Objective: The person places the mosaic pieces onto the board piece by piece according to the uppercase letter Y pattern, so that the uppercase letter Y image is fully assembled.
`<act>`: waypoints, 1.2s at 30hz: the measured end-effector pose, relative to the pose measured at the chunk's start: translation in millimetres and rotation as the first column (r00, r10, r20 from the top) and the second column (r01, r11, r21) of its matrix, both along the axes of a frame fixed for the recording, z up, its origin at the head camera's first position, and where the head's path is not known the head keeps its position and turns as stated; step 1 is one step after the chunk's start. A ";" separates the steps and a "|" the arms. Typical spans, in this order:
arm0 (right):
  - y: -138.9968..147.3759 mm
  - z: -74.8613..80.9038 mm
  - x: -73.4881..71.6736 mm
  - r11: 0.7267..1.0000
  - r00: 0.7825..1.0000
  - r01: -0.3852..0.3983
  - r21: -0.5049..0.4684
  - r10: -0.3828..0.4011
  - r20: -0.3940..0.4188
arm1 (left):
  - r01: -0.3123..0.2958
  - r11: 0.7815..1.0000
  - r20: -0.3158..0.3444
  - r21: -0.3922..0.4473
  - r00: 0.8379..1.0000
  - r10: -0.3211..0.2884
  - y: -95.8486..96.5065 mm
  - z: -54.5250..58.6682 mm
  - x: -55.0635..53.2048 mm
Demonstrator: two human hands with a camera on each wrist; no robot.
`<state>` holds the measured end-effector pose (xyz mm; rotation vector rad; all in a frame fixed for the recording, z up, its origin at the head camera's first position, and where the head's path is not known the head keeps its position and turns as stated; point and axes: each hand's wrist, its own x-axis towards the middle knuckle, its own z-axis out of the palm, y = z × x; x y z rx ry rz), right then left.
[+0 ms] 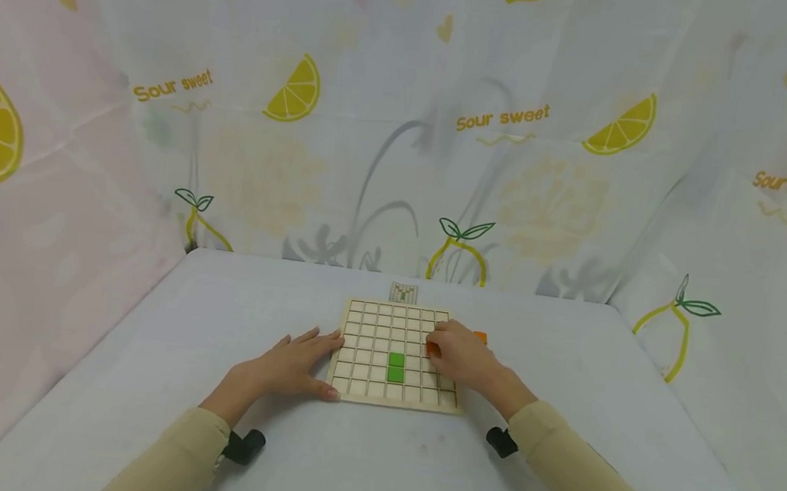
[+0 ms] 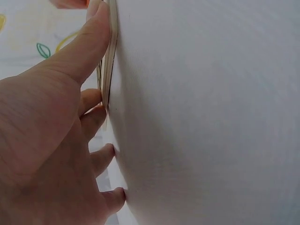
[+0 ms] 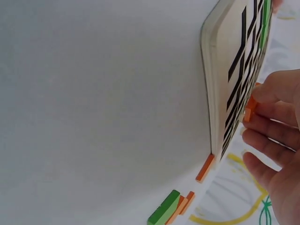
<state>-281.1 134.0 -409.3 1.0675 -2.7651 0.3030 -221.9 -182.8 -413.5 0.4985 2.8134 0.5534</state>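
Observation:
A light wooden board (image 1: pixel 364 356) with a square grid lies on the white table. A green piece (image 1: pixel 395 367) covers two of its cells, one behind the other. At the board's left side my left hand (image 1: pixel 290 364) lies with fingers spread. In the left wrist view its thumb (image 2: pixel 89 44) rests along the board's edge. My right hand (image 1: pixel 464 355) is over the right part of the grid, pinching an orange block (image 1: pixel 433 347) between thumb and fingers. In the right wrist view the orange block (image 3: pixel 251 105) is close against the grid, partly covered by the thumb.
A small printed card (image 1: pixel 404 292) with a grid pattern lies behind the board. Right of the board, an orange block (image 1: pixel 480 337) shows past my right hand. The right wrist view also has a green block (image 3: pixel 163 207) and several orange ones on the table. Lemon-print cloth surrounds the table.

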 end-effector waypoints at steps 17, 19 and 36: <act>-19.3 1.9 -2.3 0.997 1.000 0.008 0.075 -0.008 -0.001 | 0.011 1.000 -0.005 -0.001 1.000 -0.011 0.5 2.5 0.2; -21.5 1.0 -1.6 0.997 1.000 0.005 0.071 -0.005 0.003 | 0.013 1.000 -0.005 0.000 1.000 -0.013 0.6 3.3 0.5; -32.5 -1.3 -3.2 0.999 1.000 -0.013 0.047 0.014 -0.020 | 0.015 1.000 -0.011 0.003 1.000 -0.015 -0.2 1.4 -0.2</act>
